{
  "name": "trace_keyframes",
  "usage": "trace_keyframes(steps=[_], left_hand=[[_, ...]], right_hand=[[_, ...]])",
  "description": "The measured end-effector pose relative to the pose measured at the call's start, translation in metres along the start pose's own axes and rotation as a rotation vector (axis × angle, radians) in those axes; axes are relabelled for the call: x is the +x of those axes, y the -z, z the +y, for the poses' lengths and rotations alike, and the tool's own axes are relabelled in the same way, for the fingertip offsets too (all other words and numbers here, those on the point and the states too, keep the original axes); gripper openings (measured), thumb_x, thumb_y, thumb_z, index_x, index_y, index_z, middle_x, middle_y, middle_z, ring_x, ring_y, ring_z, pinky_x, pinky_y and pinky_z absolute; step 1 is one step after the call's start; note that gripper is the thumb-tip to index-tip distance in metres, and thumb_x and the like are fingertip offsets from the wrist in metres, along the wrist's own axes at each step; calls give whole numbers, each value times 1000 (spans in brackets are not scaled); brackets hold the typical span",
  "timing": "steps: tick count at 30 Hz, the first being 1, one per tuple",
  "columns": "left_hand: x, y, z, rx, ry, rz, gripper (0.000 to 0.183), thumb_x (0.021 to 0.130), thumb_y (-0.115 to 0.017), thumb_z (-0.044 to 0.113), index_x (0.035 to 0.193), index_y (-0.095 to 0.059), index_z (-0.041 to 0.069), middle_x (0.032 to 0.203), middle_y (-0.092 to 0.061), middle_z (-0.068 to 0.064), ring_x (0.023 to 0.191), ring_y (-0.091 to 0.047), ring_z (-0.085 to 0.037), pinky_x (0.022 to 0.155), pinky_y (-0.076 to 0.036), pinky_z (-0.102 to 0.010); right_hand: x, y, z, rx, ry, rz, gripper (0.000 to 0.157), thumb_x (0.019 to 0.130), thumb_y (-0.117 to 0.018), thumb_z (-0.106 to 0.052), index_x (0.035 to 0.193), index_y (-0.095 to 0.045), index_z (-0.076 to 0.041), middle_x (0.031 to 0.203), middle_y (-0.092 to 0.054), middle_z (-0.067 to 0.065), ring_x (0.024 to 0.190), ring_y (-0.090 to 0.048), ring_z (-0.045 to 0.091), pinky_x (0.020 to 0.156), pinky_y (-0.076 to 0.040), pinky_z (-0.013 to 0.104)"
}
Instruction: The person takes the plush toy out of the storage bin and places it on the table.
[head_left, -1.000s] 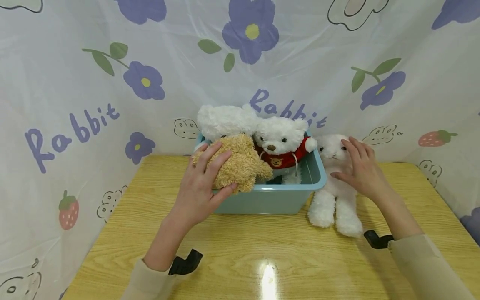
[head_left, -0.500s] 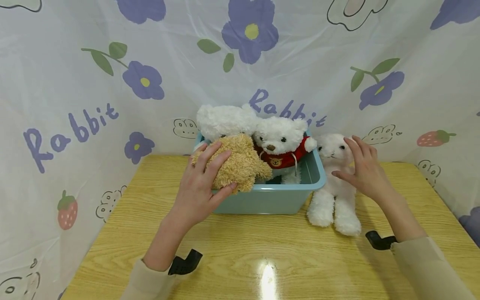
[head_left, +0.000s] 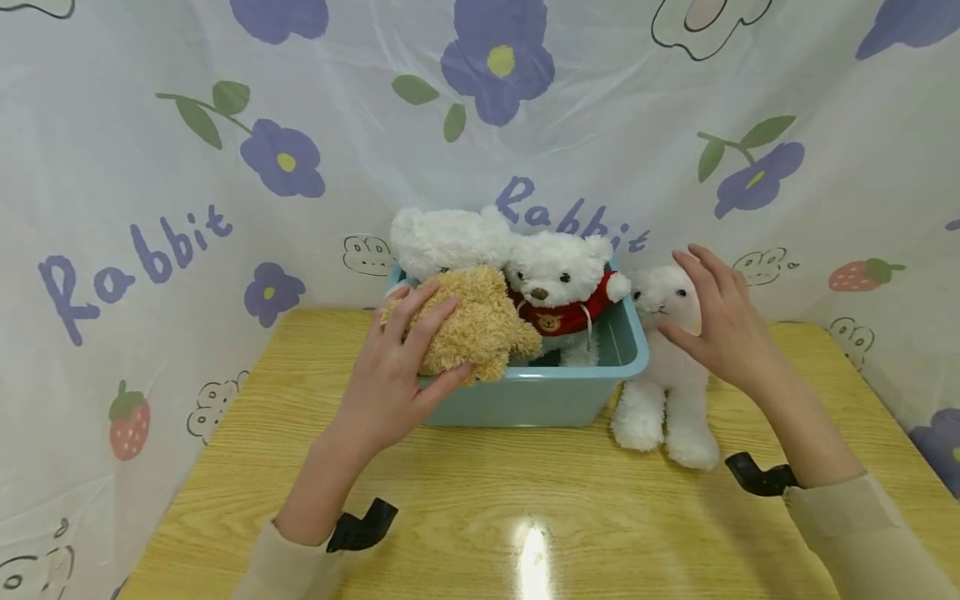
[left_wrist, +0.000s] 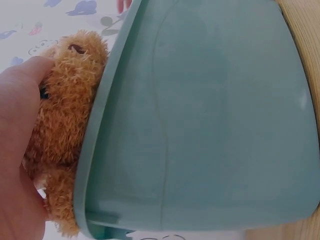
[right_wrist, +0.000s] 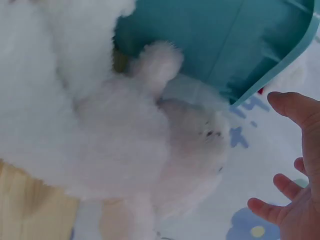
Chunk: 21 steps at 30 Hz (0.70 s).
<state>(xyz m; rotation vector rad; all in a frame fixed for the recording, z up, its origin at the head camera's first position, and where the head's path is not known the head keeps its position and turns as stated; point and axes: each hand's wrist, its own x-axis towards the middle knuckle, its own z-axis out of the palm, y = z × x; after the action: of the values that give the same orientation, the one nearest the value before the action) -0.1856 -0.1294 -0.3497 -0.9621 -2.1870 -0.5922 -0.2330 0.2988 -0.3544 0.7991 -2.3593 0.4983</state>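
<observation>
Left hand: I grip the tan teddy bear, fingers over its fur, thumb near its face, probably because it sits so high that it could tip out.
Tan teddy bear: at the left end of the blue tub, partly above the near rim; the toys around it perhaps leave little room to sink lower.
Large white bear: inside the tub behind the tan one, which hides much of it; seemingly propped upright by its neighbours.
Red-hoodie bear: upright in the tub's right half, facing me, one arm over the rim.
White plush toy: outside, on the wood-grain surface, just beside the tub's right end, legs toward me; what props it I cannot tell.
Right hand: empty, thumb and fingers spread, near the white toy's head without gripping it; that wide spread would suit such a broad, soft body.
</observation>
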Motion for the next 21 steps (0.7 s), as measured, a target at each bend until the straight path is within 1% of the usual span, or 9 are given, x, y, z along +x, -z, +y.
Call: trace_keyframes(steps=[1,2,5,7,8,11,13,18,21], left_hand=[[-1,2,0,0,8,-5,68,105,-47,58,154,-42,11,158,-36,-20,143,-35,-43,115,-28,-60],[-2,4,0,-2,19,-13,68,105,-47,58,155,-41,12,158,-35,-20,143,-35,-42,115,-28,-60],[-6,10,-1,-4,52,-25,70,105,-46,59,156,-40,12,157,-35,-22,142,-36,-42,111,-34,-61],[-9,13,-1,-7,72,-33,71,105,-45,59,156,-38,12,157,-34,-24,142,-36,-42,109,-37,-61],[-10,14,-2,-9,82,-37,71,104,-45,59,157,-38,12,157,-33,-24,142,-36,-42,108,-38,-62],[-14,17,-3,-13,100,-48,72,104,-44,60,157,-37,12,156,-32,-26,142,-37,-43,106,-39,-62],[-16,17,-4,-15,103,-52,72,104,-44,60,158,-36,12,156,-32,-26,141,-37,-43,106,-39,-62],[-18,17,-5,-22,105,-53,72,104,-46,59,158,-35,13,157,-31,-26,140,-38,-43,103,-41,-62],[-19,17,-5,-27,116,-59,72,104,-45,60,159,-34,14,158,-29,-25,139,-38,-43,102,-42,-62]], right_hand=[[3,1,-4,6,4,-1,84,100,-58,-58,158,-31,-5,158,-29,29,138,-32,53,101,-33,71],[7,1,-8,10,7,-3,83,100,-58,-58,158,-31,-5,159,-29,29,139,-32,53,102,-32,71],[16,2,-20,13,10,-15,85,93,-79,-30,159,-30,-7,159,-29,28,137,-32,56,100,-35,72],[23,1,-27,12,20,-23,95,83,-86,-8,159,-29,-7,159,-28,27,136,-33,55,100,-36,72],[26,0,-30,9,27,-27,99,79,-87,-2,159,-29,-7,159,-29,27,137,-32,55,100,-36,71],[38,-7,-36,9,65,-36,99,78,-88,0,157,-29,-5,158,-29,29,137,-32,53,100,-37,70],[48,-14,-40,8,91,-48,98,78,-90,-3,156,-30,-4,157,-29,29,137,-32,52,102,-36,69],[78,-34,-51,-34,166,-101,98,77,-93,-17,154,-34,-3,155,-31,31,135,-34,54,107,-33,68],[95,-45,-58,-99,199,-162,100,76,-94,-25,155,-36,-5,156,-32,29,136,-35,53,108,-34,66]])
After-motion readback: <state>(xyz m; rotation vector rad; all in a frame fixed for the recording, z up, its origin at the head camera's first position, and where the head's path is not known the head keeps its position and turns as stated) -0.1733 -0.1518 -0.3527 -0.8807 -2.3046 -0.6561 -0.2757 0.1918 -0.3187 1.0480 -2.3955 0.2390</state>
